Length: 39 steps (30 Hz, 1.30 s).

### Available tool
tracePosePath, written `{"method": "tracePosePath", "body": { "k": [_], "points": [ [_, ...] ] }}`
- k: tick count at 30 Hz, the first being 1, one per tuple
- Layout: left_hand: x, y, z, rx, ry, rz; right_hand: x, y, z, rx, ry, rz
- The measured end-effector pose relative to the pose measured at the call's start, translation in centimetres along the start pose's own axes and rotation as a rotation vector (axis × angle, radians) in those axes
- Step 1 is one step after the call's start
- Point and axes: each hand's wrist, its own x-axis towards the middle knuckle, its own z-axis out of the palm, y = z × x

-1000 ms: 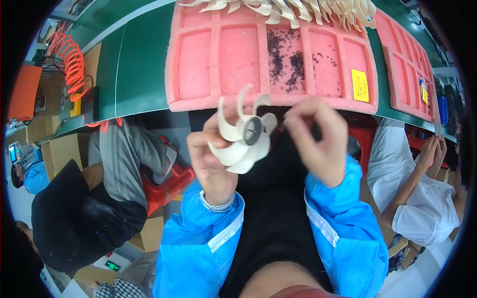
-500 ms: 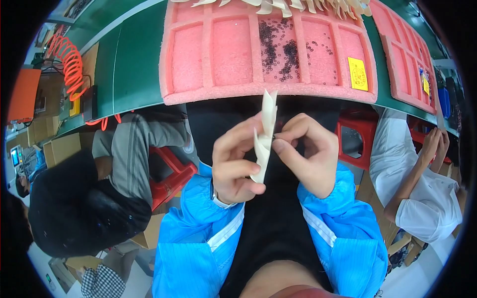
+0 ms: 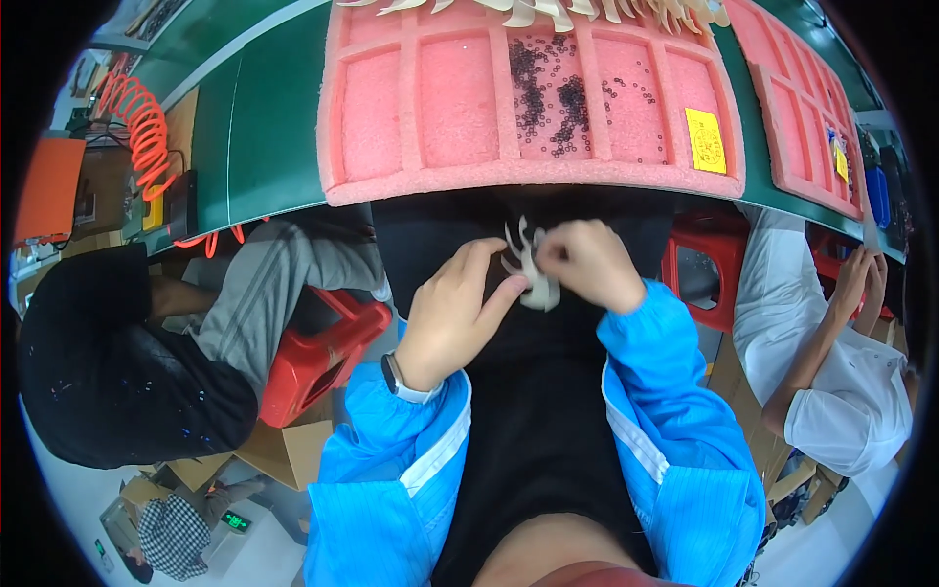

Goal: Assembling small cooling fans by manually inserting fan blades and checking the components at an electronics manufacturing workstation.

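Note:
A cream-coloured moulded piece [image 3: 534,284] with several curved prongs is between my hands, above my dark lap. My left hand [image 3: 445,318] grips its near side, with the thumb against it and the fingers curled at the prongs. On the other side, my right hand [image 3: 597,266] is closed in a pinch, its fingertips right at the piece. Motion blurs those fingertips, so what they hold cannot be made out. Small black rings [image 3: 572,103] lie scattered in a pink foam tray [image 3: 460,181] on the table just beyond my hands.
More cream curved pieces [image 3: 548,12] are heaped at the tray's far side. A yellow label [image 3: 704,140] lies in its right compartment. Another pink tray [image 3: 797,161] stands farther right on the green table [image 3: 279,137]. People sit close by on both sides, near red stools [image 3: 328,357].
The cream piece has turned so its prongs spread toward the tray. My left hand has rolled over, back upward; my right has risen slightly. The person at left has leaned away.

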Motion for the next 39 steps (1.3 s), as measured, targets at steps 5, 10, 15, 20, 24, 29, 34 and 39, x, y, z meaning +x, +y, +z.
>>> {"method": "tracePosePath", "body": {
  "k": [5,10,15,20,24,29,34,39],
  "points": [
    [-0.3,-1.8,-1.0,0.122,-0.130,0.012,9.6,12.2,8.9,-0.058,0.489,0.087],
    [0.9,-0.8,-0.8,-1.639,-0.334,0.089,11.7,16.6,13.6,0.854,0.410,0.283],
    [1.8,3.8,-0.9,-2.107,-0.065,0.185,11.0,15.6,11.8,1.362,0.369,0.588],
    [2.8,4.2,-0.4,-2.187,-0.091,0.125,11.1,16.2,12.3,1.168,0.255,0.544],
    [2.4,4.0,-0.1,-2.153,-0.066,0.103,11.0,15.3,12.9,1.061,0.156,0.524],
    [2.8,3.8,0.0,-2.065,-0.084,0.158,11.6,16.6,13.7,1.076,0.181,0.514],
    [2.9,3.9,0.0,-2.104,-0.081,0.146,12.4,17.5,14.8,1.051,0.160,0.540],
    [2.9,4.0,0.0,-2.120,-0.092,0.139,12.5,17.9,15.1,1.046,0.130,0.566]
  ]
}}
